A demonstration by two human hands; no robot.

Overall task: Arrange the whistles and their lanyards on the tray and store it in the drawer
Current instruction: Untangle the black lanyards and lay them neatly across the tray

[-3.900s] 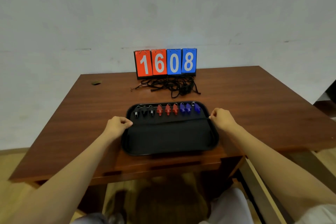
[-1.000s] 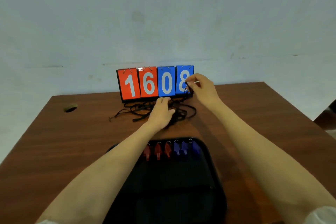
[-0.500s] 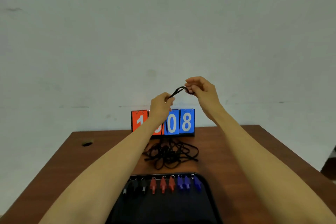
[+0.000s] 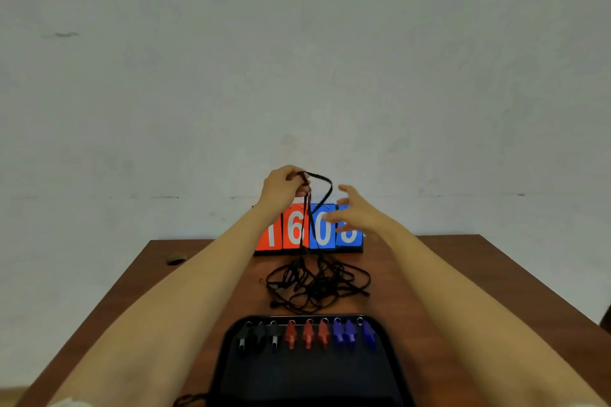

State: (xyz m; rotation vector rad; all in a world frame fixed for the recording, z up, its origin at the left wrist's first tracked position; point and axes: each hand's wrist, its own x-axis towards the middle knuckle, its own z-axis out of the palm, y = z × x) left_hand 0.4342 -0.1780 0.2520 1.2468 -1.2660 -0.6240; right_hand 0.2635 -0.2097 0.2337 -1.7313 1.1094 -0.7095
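Observation:
A black tray (image 4: 310, 373) sits at the table's near edge. Along its far side lie several whistles in a row: black ones (image 4: 259, 337), red ones (image 4: 308, 335) and blue ones (image 4: 350, 334). Beyond the tray lies a tangled pile of black lanyards (image 4: 317, 284). My left hand (image 4: 284, 188) is raised above the pile and pinches the top loop of one black lanyard (image 4: 325, 188), whose cords hang down into the pile. Just to the right of those hanging cords, my right hand (image 4: 355, 215) has its fingers spread and holds nothing.
A flip scoreboard (image 4: 309, 230) reading 1608 stands at the table's far edge, behind the lanyards and partly hidden by my hands. The brown wooden table (image 4: 446, 281) has a round cable hole (image 4: 175, 259) at its far left. A pale wall rises behind.
Both hands pinched the lanyard loop half a second ago. Now my right hand has let go and dropped lower with fingers spread, while my left hand still holds the loop up.

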